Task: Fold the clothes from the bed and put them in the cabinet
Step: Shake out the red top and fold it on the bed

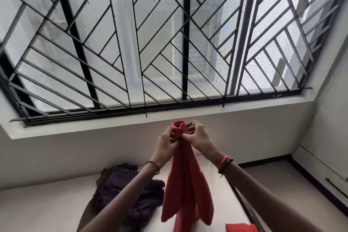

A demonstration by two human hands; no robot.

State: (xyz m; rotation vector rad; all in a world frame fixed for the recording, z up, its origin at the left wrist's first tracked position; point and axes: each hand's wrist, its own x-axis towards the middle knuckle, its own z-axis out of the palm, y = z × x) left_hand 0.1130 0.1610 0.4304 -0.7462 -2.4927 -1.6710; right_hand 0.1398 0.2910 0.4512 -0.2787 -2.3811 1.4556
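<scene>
While left hand (166,142) & right hand (198,136) pinch the bunched top of the long red cloth garment (185,190) side by side, it hangs straight down below them, long axis vert., nr right edge of the pale bed (47,203).

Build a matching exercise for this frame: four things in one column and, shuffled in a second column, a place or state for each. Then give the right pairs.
Things
1. red cloth garment
2. dark purple crumpled clothes heap
3. flat red folded piece
4. black metal window grille

Places or states
A. lies on the pale bed, at the left
B. spans the window above the hands
C. hangs down, its top gripped by the left hand and right hand
D. lies at the picture's bottom edge, right of the hanging cloth

Pairs: 1-C, 2-A, 3-D, 4-B
</scene>
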